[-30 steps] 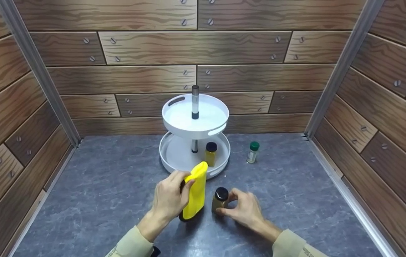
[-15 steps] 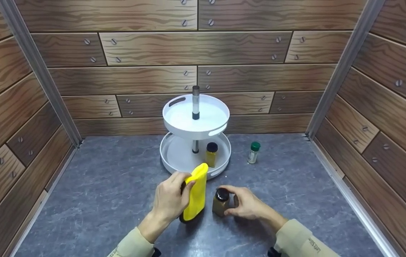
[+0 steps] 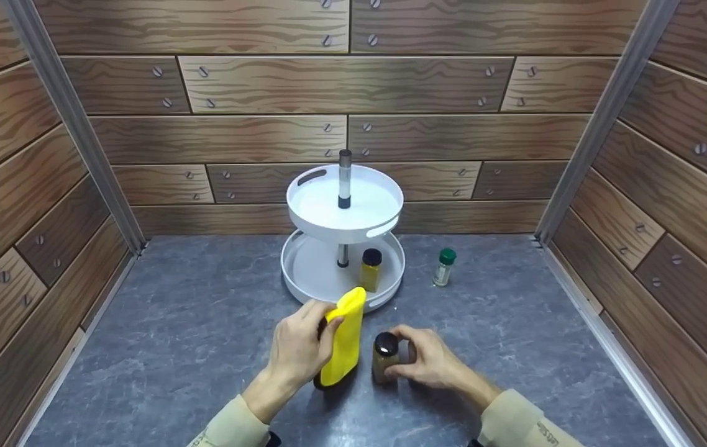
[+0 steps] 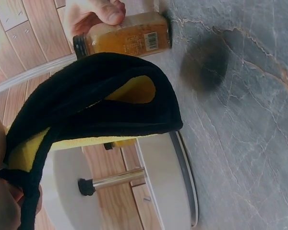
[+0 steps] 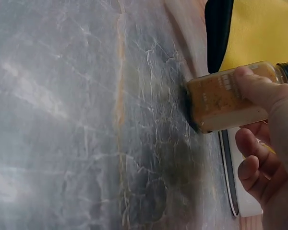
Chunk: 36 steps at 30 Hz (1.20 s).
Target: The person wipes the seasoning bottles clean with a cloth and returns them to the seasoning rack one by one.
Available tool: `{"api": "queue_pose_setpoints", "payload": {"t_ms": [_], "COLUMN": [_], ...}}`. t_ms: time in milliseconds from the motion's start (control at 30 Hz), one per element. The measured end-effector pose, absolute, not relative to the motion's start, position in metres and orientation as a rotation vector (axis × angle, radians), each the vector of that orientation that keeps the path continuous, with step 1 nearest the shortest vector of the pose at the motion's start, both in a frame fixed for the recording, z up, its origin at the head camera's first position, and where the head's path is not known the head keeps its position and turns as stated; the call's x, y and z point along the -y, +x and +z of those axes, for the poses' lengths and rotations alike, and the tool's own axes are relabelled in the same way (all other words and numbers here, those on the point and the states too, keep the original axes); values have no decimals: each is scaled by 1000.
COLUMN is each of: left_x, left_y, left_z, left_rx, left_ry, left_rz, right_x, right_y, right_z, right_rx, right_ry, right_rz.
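My left hand (image 3: 296,343) pinches a folded yellow cloth (image 3: 346,341) by its upper edge, and the cloth hangs on edge above the table. In the left wrist view, the black trim of the cloth (image 4: 149,122) shows as a loop. My right hand (image 3: 428,360) holds a spice jar (image 3: 384,367) upright, thumb on one side and fingers on the other. The jar has a black lid and, in the right wrist view, orange-brown contents (image 5: 221,100). Its base is right at the tabletop, just right of the cloth.
Behind the hands stands a white two-tier turntable (image 3: 304,282); a yellow jar with a black lid (image 3: 370,271) sits on its lower tier. To its right is a small green-capped jar (image 3: 444,268) on the grey marbled table (image 3: 204,310). Wood-patterned walls (image 3: 266,84) enclose three sides.
The right hand's fingers have shifted round the spice jar, and the jar has turned a little in place. The left hand and the cloth have stayed nearly still.
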<state>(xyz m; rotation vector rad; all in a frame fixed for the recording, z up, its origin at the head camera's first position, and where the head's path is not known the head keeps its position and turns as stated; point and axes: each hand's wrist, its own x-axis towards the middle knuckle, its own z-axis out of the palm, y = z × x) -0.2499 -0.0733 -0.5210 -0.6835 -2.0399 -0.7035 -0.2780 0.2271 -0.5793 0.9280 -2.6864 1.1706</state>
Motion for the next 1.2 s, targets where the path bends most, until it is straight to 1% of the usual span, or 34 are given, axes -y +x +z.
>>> {"api": "queue_pose_setpoints", "payload": {"t_ms": [133, 567, 833, 1200], "left_x": [73, 67, 56, 47], "left_y": [-249, -248, -244, -242], "left_z": [-522, -522, -517, -515], "left_rx": [2038, 2032, 2025, 2006], "left_ry": [-691, -707, -719, -763], "left_rz": [-705, -720, -734, -774], "right_x": [-225, -210, -197, -189], "right_y": [-277, -275, -278, -277], "right_z": [-575, -551, -543, -540], "right_rx": [2641, 2418, 2199, 2118], "right_ry": [969, 984, 1073, 1045], "right_rz": [1208, 1223, 1216, 1265]}}
